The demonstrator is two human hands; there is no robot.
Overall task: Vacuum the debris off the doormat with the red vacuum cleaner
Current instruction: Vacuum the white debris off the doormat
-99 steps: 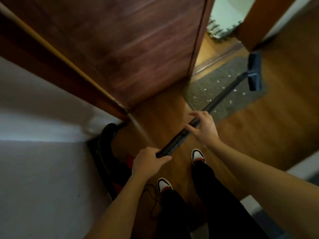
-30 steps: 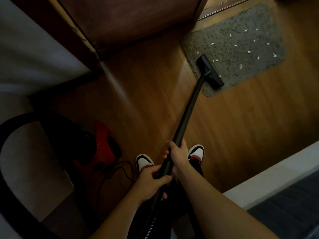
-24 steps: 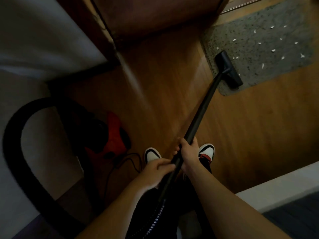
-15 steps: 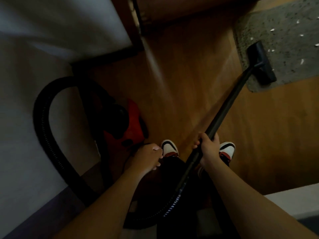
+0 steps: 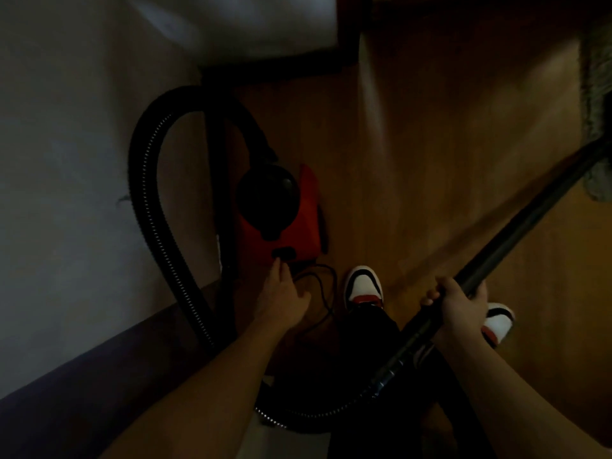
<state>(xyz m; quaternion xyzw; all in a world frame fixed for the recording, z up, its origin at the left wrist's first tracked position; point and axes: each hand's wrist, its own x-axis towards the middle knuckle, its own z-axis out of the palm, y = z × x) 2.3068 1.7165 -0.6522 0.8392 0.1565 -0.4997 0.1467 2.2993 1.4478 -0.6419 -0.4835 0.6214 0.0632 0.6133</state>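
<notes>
The red vacuum cleaner (image 5: 281,223) stands on the wooden floor by the wall, its black ribbed hose (image 5: 149,193) looping up and round. My left hand (image 5: 281,293) reaches down to it, one fingertip touching the dark switch (image 5: 284,252) at its near end. My right hand (image 5: 460,309) grips the black wand (image 5: 530,223), which runs up to the right. Only a grey strip of the doormat (image 5: 596,94) shows at the right edge; the nozzle is out of view.
A white wall (image 5: 66,160) with a dark skirting board fills the left. A black power cord (image 5: 318,286) lies by my shoes (image 5: 362,286). Open wooden floor (image 5: 430,144) spreads towards the mat.
My left hand let go of the wand and moved down left to the vacuum's switch. The view swung left, so the mat and nozzle slid off to the right.
</notes>
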